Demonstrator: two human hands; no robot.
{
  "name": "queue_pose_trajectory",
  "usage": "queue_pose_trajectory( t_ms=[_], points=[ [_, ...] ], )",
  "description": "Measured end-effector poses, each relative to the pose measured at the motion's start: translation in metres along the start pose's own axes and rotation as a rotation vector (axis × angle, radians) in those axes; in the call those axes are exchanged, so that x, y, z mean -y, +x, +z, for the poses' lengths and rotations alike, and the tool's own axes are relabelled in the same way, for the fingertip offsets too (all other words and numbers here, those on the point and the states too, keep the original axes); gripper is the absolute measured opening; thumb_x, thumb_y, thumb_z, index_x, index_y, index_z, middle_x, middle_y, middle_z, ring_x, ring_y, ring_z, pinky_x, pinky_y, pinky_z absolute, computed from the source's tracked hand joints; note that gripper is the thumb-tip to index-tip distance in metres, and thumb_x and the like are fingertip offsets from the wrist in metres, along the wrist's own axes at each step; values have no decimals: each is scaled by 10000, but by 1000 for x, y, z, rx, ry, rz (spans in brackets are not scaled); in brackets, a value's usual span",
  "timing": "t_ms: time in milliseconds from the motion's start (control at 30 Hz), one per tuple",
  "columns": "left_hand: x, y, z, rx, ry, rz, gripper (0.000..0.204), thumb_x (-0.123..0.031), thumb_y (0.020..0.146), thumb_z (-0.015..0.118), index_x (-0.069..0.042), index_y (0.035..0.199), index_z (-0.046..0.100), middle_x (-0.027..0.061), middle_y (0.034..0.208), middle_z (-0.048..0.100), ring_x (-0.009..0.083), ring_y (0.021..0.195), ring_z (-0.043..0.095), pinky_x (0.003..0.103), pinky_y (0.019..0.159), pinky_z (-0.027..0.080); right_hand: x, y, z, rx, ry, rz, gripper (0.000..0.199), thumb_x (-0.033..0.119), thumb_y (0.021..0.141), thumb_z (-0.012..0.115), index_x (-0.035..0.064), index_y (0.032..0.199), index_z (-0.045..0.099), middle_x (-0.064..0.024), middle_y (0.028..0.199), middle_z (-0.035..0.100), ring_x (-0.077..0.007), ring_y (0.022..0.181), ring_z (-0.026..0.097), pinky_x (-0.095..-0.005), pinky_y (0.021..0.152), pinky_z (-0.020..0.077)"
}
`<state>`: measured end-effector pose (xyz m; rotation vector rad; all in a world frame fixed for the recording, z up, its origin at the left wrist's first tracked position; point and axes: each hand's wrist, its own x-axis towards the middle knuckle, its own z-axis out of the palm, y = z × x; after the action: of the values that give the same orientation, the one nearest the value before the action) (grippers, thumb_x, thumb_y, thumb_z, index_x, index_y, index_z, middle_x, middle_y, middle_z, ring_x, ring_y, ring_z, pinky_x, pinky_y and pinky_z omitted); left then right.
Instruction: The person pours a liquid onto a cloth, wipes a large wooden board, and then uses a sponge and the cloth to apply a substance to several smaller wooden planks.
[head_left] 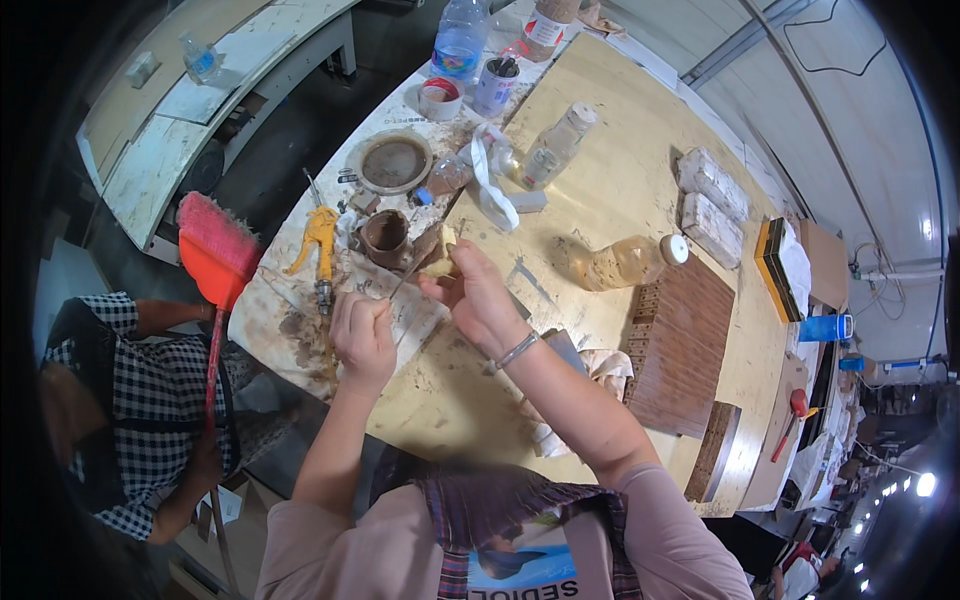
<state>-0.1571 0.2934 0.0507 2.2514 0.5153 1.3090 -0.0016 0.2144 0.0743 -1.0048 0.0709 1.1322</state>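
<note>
My left hand (362,338) is closed in a pinch on the lower end of a thin dark stick (402,281). The stick slants up toward my right hand (482,300), which wears a metal bangle at the wrist. Between the right thumb and fingers sits a pale yellow sponge-like piece (441,264); its exact kind is hard to make out. Just beyond both hands stands a small brown-stained pot (384,238). Left of it lies a yellow air blow gun (320,245) with a metal fitting. A round bowl of murky liquid (396,163) is farther back.
Bottles with yellowish liquid (625,263) and clear liquid (560,150) are on the board to the right. A brown drilled wooden block (683,345) and wrapped white bricks (712,205) lie beyond. At left, another person in a checked garment (165,375) holds a red broom (218,255).
</note>
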Motion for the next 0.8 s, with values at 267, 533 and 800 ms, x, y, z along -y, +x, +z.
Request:
queue_pose_trajectory(
  t_ms=[267, 533, 800],
  points=[
    [-6, -6, -4, 32, -649, -789, 75, 13, 891, 610, -23, 854, 556, 4, 774, 550, 89, 680, 505, 243, 643, 427, -3, 1, -7, 44, 5, 27, 186, 155, 986, 458, 74, 1120, 560, -86, 969, 650, -209, 813, 666, -337, 719, 592],
    [12, 9, 8, -76, -789, -967, 62, -9, 908, 606, -29, 865, 567, -1, 774, 564, 71, 670, 502, 226, 645, 437, -7, -8, -6, 140, 18, 50, 259, 139, 983, 464, 40, 1191, 582, -102, 972, 671, -189, 750, 673, -284, 650, 604],
    [10, -10, 11, -27, -731, -919, 56, -9, 909, 607, -29, 863, 580, -8, 763, 561, 63, 664, 499, 219, 626, 429, -15, -5, -10, 110, 10, 57, 272, 125, 977, 455, 29, 1201, 575, -112, 1012, 666, -202, 771, 684, -294, 640, 608]
  ],
)
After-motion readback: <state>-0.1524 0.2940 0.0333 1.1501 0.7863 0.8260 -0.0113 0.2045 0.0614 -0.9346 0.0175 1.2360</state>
